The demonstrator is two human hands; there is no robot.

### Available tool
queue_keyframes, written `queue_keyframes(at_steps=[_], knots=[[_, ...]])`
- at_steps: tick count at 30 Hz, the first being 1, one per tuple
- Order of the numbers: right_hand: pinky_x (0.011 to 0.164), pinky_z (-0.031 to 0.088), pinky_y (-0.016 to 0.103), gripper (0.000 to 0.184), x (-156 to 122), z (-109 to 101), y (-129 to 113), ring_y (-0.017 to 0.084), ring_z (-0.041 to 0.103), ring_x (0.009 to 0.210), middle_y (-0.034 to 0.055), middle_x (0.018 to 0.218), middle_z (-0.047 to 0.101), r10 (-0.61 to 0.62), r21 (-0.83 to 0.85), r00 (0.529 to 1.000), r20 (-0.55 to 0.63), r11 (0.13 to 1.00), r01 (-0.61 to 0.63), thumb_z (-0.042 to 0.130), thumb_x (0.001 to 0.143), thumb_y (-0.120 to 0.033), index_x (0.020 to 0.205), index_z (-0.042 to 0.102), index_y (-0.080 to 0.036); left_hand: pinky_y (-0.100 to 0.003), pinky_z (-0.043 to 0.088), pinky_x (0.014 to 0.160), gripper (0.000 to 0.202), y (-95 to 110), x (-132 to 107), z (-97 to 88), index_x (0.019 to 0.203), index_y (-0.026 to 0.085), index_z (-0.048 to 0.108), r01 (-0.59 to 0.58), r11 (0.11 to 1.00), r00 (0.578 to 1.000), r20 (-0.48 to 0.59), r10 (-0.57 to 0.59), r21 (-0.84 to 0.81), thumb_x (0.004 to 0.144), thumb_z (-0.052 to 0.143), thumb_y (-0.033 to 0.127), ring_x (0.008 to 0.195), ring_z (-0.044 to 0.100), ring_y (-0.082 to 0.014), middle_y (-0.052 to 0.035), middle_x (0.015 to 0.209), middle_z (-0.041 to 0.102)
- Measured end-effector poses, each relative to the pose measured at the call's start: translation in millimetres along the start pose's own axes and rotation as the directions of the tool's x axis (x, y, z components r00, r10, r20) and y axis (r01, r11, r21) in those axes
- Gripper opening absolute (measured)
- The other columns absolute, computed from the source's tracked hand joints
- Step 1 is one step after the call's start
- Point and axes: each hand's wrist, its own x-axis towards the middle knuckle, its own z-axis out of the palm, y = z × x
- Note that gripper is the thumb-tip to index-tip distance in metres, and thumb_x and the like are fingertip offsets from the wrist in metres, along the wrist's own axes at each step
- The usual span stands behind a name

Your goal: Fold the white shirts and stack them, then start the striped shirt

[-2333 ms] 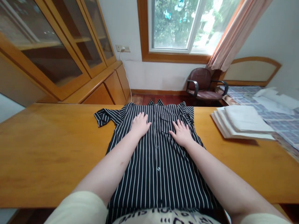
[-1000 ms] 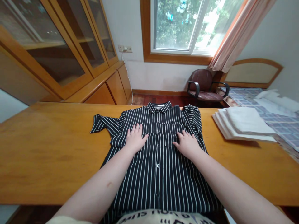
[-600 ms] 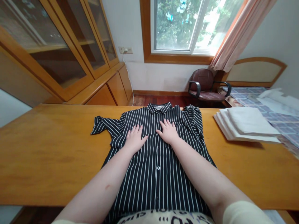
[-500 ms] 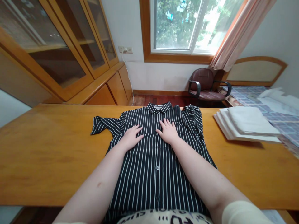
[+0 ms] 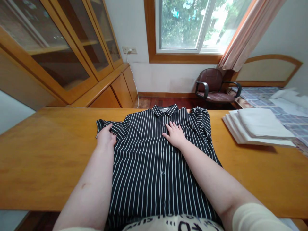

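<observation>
A black short-sleeved shirt (image 5: 144, 160) with white stripes lies spread front up on the wooden table, its collar pointing away from me. My left hand (image 5: 106, 136) is at the sleeve on the left, near its lower edge. Its thumb and a finger stand apart with striped cloth showing between them; the other fingers are partly hidden. My right hand (image 5: 176, 135) rests flat on the shirt's chest beside the button strip, fingers spread, close to the pocket. The sleeve on the right (image 5: 202, 120) lies bunched and folded.
A stack of white folded sheets or packets (image 5: 260, 126) sits on the table (image 5: 48, 160) at the right. Beyond the far edge are an office chair (image 5: 214, 85) and a bed with a checked cover (image 5: 260, 96). A glass-fronted cabinet (image 5: 69, 45) stands at the left.
My left hand has moved left from the shirt's chest to the sleeve on the left. My right hand has stayed flat on the chest.
</observation>
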Motion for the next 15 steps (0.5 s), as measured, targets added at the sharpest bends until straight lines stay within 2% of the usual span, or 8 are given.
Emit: queue_keyframes(at_steps=[3,5,7,9,10,12,13,15], knots=[[0.113,0.010,0.050,0.070,0,0,0,0.029,0.017,0.143,0.0123,0.155,0.023,0.001,0.000,1.000,-0.001,1.000,-0.001,0.031,0.091,-0.061,0.147,0.032,-0.018,-0.040,0.057,0.075,0.024,8,-8,3.6,0.099,0.015,0.061,0.209,0.973,0.978,0.037,-0.207,-0.100,0.077,0.055,0.020,0.080,0.068,-0.0216,-0.0086,0.079,0.068],[0.113,0.010,0.050,0.070,0,-1,0,0.029,0.016,0.143,0.0121,0.155,0.023,0.004,0.000,1.000,0.008,1.000,-0.004,0.031,0.091,-0.061,0.147,0.032,-0.018,-0.040,0.057,0.075,0.031,11,-14,5.6,0.105,0.017,0.061,0.209,0.977,0.976,0.065,-0.206,-0.034,0.075,0.054,0.017,0.081,0.069,-0.0212,-0.0073,0.085,0.069],[0.114,0.010,0.049,0.070,0,-1,0,0.028,0.016,0.143,0.0119,0.156,0.022,0.007,-0.003,1.000,0.013,1.000,-0.007,0.033,0.091,-0.060,0.147,0.032,-0.018,-0.039,0.057,0.079,0.045,12,-21,7.8,0.113,0.021,0.058,0.077,0.996,0.991,0.111,-0.080,0.035,0.070,0.050,0.011,0.085,0.068,-0.0198,-0.0049,0.093,0.070],[0.114,0.010,0.049,0.070,-1,-2,-1,0.028,0.016,0.143,0.0120,0.155,0.023,0.008,-0.006,1.000,0.011,1.000,-0.007,0.033,0.091,-0.060,0.147,0.032,-0.018,-0.038,0.054,0.087,0.057,10,-29,10.3,0.122,0.023,0.056,-0.158,0.985,0.974,0.178,0.143,0.071,0.067,0.047,0.009,0.094,0.067,-0.0191,-0.0036,0.103,0.069],[0.114,0.010,0.049,0.070,-1,-2,-1,0.028,0.016,0.143,0.0121,0.155,0.023,0.007,-0.006,1.000,0.008,1.000,-0.007,0.034,0.091,-0.060,0.147,0.032,-0.018,-0.038,0.052,0.092,0.060,9,-34,11.6,0.125,0.023,0.054,-0.286,0.953,0.939,0.229,0.258,0.098,0.067,0.047,0.009,0.099,0.065,-0.0193,-0.0038,0.109,0.068],[0.114,0.010,0.049,0.069,-1,-2,-1,0.028,0.017,0.143,0.0121,0.155,0.024,0.005,-0.003,1.000,0.003,1.000,-0.005,0.033,0.091,-0.059,0.147,0.033,-0.018,-0.037,0.046,0.100,0.059,6,-44,14.5,0.128,0.022,0.054,-0.525,0.824,0.818,0.394,0.418,0.215,0.070,0.047,0.012,0.110,0.060,-0.0204,-0.0044,0.119,0.065],[0.114,0.010,0.050,0.068,-1,-2,-1,0.028,0.017,0.143,0.0121,0.155,0.024,0.005,0.001,1.000,0.001,1.000,-0.005,0.033,0.092,-0.059,0.146,0.033,-0.018,-0.038,0.043,0.103,0.058,5,-50,15.9,0.128,0.022,0.056,-0.630,0.719,0.737,0.518,0.435,0.293,0.072,0.047,0.013,0.115,0.057,-0.0210,-0.0044,0.122,0.064],[0.114,0.011,0.050,0.067,0,-1,-1,0.028,0.018,0.143,0.0122,0.155,0.024,0.003,0.008,1.000,-0.003,1.000,-0.003,0.035,0.092,-0.057,0.146,0.034,-0.018,-0.041,0.037,0.108,0.055,3,-61,18.6,0.125,0.025,0.060,-0.794,0.457,0.565,0.763,0.314,0.401,0.074,0.046,0.014,0.121,0.052,-0.0219,-0.0026,0.128,0.061]])
